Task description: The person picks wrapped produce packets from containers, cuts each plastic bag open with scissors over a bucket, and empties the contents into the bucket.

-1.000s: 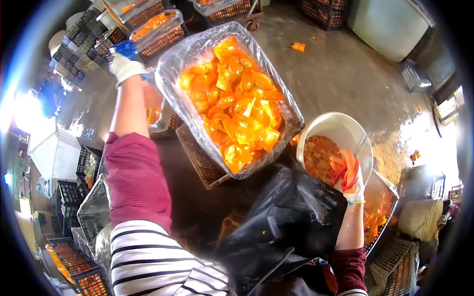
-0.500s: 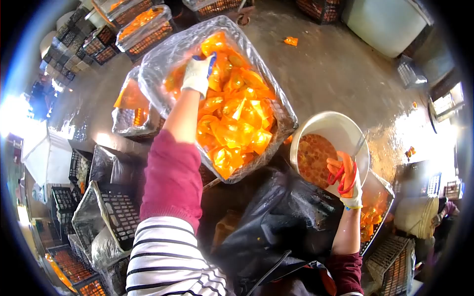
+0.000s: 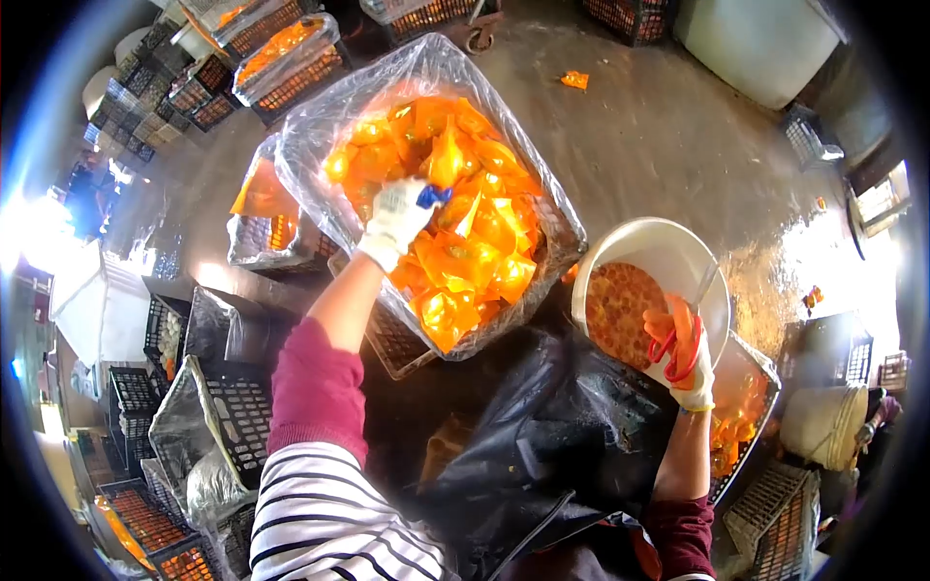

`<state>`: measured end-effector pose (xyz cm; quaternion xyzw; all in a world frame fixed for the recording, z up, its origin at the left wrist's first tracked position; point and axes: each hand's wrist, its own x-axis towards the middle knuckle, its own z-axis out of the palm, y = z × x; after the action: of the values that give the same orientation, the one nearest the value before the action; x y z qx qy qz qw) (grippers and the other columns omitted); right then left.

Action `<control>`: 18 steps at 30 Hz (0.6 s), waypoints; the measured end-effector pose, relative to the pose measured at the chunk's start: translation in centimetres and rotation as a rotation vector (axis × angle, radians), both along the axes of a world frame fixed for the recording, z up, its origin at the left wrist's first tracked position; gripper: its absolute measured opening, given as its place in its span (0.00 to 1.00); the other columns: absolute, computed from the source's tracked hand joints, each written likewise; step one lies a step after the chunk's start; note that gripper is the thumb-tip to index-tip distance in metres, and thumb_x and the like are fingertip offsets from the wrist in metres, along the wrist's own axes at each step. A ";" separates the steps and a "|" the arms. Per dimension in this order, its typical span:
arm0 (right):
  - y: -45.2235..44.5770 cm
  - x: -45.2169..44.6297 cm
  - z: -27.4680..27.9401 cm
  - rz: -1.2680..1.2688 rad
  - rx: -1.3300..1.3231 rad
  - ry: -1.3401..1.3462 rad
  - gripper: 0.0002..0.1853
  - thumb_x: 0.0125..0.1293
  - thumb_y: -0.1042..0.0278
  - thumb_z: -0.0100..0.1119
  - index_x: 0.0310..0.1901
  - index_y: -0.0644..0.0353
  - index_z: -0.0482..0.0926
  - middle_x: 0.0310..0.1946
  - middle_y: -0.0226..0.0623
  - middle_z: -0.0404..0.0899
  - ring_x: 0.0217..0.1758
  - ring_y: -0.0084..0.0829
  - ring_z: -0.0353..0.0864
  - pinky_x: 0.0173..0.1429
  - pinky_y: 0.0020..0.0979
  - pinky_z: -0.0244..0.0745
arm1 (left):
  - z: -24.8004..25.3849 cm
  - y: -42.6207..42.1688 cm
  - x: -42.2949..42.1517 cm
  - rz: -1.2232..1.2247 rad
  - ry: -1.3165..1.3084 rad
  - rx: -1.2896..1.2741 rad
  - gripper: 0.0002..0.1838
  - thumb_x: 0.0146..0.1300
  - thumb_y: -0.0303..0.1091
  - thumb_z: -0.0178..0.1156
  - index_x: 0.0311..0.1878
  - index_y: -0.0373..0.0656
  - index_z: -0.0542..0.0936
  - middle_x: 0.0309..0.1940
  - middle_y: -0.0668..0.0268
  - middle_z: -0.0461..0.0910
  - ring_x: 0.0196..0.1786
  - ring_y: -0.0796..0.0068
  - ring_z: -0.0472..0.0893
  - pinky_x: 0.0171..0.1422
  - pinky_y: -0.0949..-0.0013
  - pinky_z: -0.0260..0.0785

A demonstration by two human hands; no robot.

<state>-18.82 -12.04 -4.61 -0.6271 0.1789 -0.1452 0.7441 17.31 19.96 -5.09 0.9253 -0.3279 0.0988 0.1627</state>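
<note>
My left hand (image 3: pixel 402 218), in a white glove with blue fingertips, is over a crate lined with clear plastic (image 3: pixel 554 208). Its fingers are closed on a glossy orange plastic bag (image 3: pixel 447 155) that sticks up above them. Many similar orange bags (image 3: pixel 475 252) fill the crate around it. At the inner side of a white bucket (image 3: pixel 630 232) is my right hand (image 3: pixel 686 358), in an orange and white glove. It grips scissors by their red handles (image 3: pixel 690 353); how far the blades are apart cannot be made out. Round orange-brown pieces in liquid (image 3: pixel 620 310) lie in the bucket.
A black apron (image 3: pixel 572 416) covers my front. More orange pieces fill a lined crate (image 3: pixel 741 426) beside the bucket. Stacked crates (image 3: pixel 232 416) stand at left, a large pale tub (image 3: pixel 760 48) at upper right. An orange scrap (image 3: pixel 574 79) lies on the wet floor.
My left hand has come back from the crate's far side toward its middle, closed on an orange bag. The right hand keeps its place at the bucket with the scissors.
</note>
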 end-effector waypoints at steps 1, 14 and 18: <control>0.1 0.1 -0.3 -0.020 -0.012 0.009 0.33 0.72 0.43 0.42 0.66 0.63 0.62 0.51 0.45 0.78 0.52 0.35 0.78 0.56 0.34 0.70 | 0.7 0.6 -1.2 -0.009 0.049 0.021 0.23 0.62 0.56 0.55 0.25 0.44 0.80 0.25 0.55 0.80 0.30 0.51 0.79 0.36 0.52 0.70; -0.3 0.7 -1.3 -0.029 -0.014 0.202 0.30 0.75 0.46 0.35 0.68 0.62 0.59 0.52 0.51 0.76 0.46 0.34 0.79 0.42 0.28 0.71 | 5.8 3.1 4.8 0.277 0.756 -1.201 0.16 0.64 0.39 0.57 0.48 0.38 0.77 0.40 0.57 0.82 0.41 0.64 0.83 0.46 0.67 0.76; 0.4 0.9 -0.6 -0.058 -0.053 0.224 0.31 0.74 0.43 0.36 0.66 0.60 0.62 0.50 0.50 0.78 0.45 0.34 0.79 0.37 0.28 0.69 | 6.3 3.6 8.1 0.297 0.488 -1.089 0.14 0.65 0.38 0.54 0.42 0.35 0.78 0.36 0.55 0.83 0.36 0.63 0.83 0.42 0.66 0.77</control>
<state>-17.90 -11.59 -5.20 -0.6534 0.2750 -0.1005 0.6981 25.40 23.59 1.16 0.7412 -0.0511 0.0590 0.6667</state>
